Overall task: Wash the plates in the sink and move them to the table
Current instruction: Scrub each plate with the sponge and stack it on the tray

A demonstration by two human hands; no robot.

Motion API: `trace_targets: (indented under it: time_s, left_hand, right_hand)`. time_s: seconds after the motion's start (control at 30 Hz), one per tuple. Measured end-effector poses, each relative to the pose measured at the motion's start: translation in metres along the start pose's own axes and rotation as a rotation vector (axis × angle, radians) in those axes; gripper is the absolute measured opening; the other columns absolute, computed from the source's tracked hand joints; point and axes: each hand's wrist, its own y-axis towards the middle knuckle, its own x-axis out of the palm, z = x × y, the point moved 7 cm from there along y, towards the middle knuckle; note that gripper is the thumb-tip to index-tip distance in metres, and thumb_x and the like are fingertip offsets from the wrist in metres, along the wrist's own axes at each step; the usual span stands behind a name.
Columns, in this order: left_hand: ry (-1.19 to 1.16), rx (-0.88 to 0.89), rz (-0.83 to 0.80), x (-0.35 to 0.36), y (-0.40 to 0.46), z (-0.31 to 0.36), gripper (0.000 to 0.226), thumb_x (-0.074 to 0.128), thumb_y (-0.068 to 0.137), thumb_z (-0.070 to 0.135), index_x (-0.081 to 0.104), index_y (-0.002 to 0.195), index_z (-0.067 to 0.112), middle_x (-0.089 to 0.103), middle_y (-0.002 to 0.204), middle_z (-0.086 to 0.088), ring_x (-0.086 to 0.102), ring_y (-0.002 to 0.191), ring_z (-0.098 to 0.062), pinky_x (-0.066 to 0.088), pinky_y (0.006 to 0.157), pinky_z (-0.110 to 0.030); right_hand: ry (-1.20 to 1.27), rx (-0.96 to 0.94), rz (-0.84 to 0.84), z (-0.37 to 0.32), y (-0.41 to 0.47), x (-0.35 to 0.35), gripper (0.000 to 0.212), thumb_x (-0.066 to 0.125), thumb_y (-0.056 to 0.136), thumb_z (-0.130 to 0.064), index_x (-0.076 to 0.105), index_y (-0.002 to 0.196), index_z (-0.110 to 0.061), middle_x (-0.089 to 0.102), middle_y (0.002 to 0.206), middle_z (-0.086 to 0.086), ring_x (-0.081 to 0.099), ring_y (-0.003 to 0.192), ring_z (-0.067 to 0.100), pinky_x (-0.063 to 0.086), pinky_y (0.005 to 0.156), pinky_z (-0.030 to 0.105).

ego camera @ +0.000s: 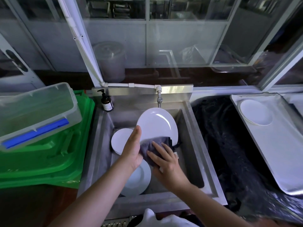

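A white plate (157,123) is tilted up over the steel sink (193,128), below the tap (159,100). My left hand (133,148) holds its left edge, thumb along the rim. My right hand (165,161) presses a grey cloth (152,145) flat against the plate's lower part, fingers spread. More white plates lie in the basin: a small stack (119,140) at the left and another plate (139,179) under my left wrist. One white plate (255,112) sits on a metal tray (268,145) on the table at the right.
A brown soap pump bottle (106,102) stands at the sink's back left corner. Left of the sink are green plastic lids (49,161) with a clear storage box (36,112) on top. A black plastic sheet (221,136) covers the surface between sink and tray.
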Motion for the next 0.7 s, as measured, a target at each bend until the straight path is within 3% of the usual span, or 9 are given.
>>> trace_targets:
  time_s: [0.07,0.2,0.37,0.47,0.53,0.7]
  left_hand:
    - [0.009,-0.049,-0.022,0.002,-0.001,-0.005,0.066,0.048,0.1,0.055,0.054,0.139,0.002,0.066,0.132,-0.022,0.067,0.119,-0.033,0.061,0.091,-0.041]
    - [0.05,-0.148,-0.046,0.006,0.0,-0.019,0.06,0.042,0.104,0.053,0.057,0.14,0.007,0.067,0.132,-0.019,0.065,0.124,-0.031,0.06,0.091,-0.041]
    - [-0.036,-0.15,0.028,-0.003,0.003,-0.014,0.06,0.05,0.102,0.052,0.058,0.135,0.003,0.07,0.125,-0.02,0.072,0.108,-0.03,0.062,0.078,-0.037]
    - [0.03,-0.161,0.05,-0.01,0.008,-0.017,0.061,0.051,0.099,0.058,0.059,0.135,0.009,0.072,0.125,-0.016,0.07,0.113,-0.032,0.059,0.086,-0.04]
    - [0.02,-0.166,0.043,-0.006,0.007,-0.021,0.058,0.048,0.101,0.055,0.06,0.134,0.008,0.072,0.123,-0.016,0.072,0.109,-0.029,0.061,0.081,-0.037]
    - [0.024,-0.191,-0.032,0.014,0.001,-0.027,0.055,0.042,0.105,0.052,0.06,0.138,0.012,0.07,0.13,-0.015,0.067,0.121,-0.027,0.054,0.096,-0.04]
  right_hand:
    - [0.002,0.007,-0.016,0.008,0.014,-0.003,0.05,0.057,0.089,-0.026,0.06,0.138,-0.031,0.04,0.159,-0.001,0.038,0.144,0.04,0.045,0.099,0.065]
    - [0.021,0.145,0.047,0.017,0.039,-0.019,0.049,0.049,0.088,-0.029,0.065,0.134,-0.028,0.045,0.156,0.004,0.044,0.139,0.043,0.046,0.097,0.062]
    - [-0.049,-0.038,0.017,0.009,-0.003,-0.006,0.048,0.056,0.086,-0.022,0.062,0.134,-0.03,0.043,0.158,-0.001,0.042,0.141,0.041,0.046,0.1,0.062]
    - [-0.048,-0.093,-0.049,0.016,-0.021,-0.004,0.046,0.055,0.092,-0.022,0.061,0.136,-0.032,0.037,0.161,-0.005,0.035,0.146,0.037,0.043,0.105,0.059]
    - [-0.06,-0.097,-0.062,0.019,-0.016,-0.005,0.042,0.053,0.096,-0.026,0.062,0.136,-0.033,0.037,0.161,-0.005,0.036,0.146,0.037,0.043,0.104,0.06]
    - [-0.032,0.118,0.054,0.033,0.046,-0.011,0.046,0.052,0.086,-0.027,0.066,0.13,-0.03,0.05,0.152,0.006,0.049,0.133,0.047,0.048,0.091,0.063]
